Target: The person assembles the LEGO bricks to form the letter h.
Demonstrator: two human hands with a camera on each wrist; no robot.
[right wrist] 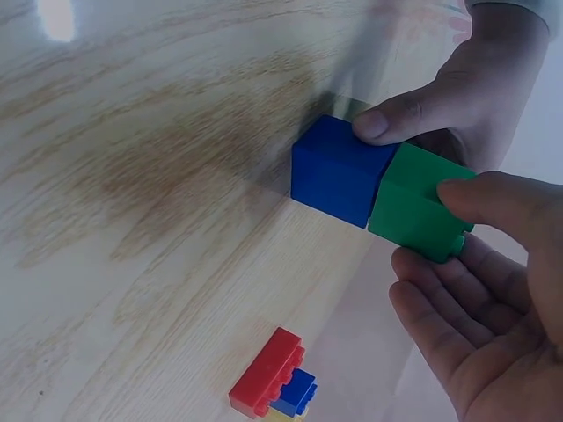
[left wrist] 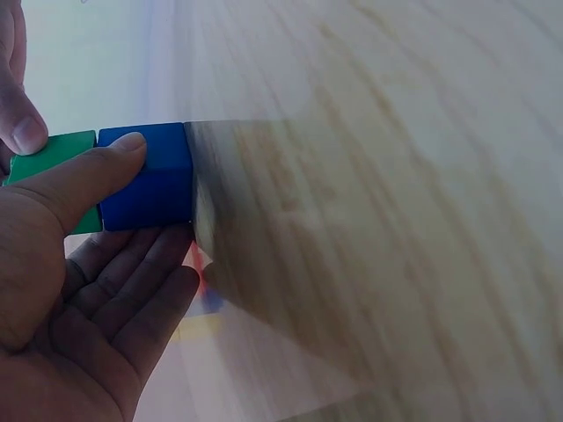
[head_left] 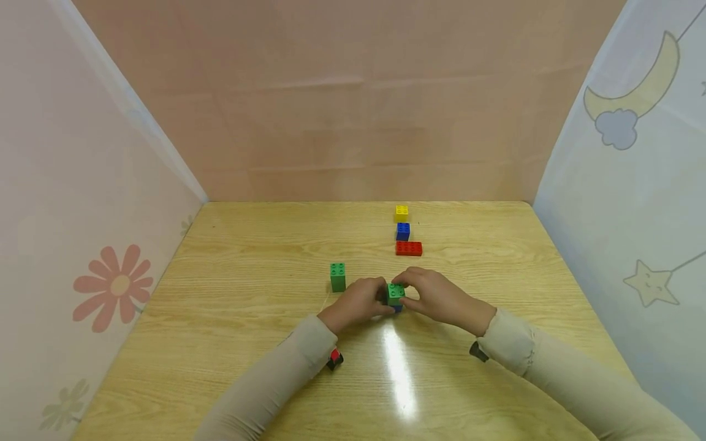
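Left hand (head_left: 358, 301) pinches cube-shaped blue plastic block (right wrist: 341, 169) on wood-grain table (head_left: 248, 306); right hand (head_left: 439, 298) pinches cube-shaped green plastic block (right wrist: 419, 204) atop it. Uneven pressure could seat green crooked or topple both.

A green block (head_left: 396, 294), studs up, sits on a blue block (right wrist: 336, 176), well in from the desk's (head_left: 248, 275) far edge.

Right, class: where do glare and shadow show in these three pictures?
Head view: bright glare streak on the table; left wrist view: dark shadow right of the blue block; right wrist view: glare spot at the top left, shadow left of that block.
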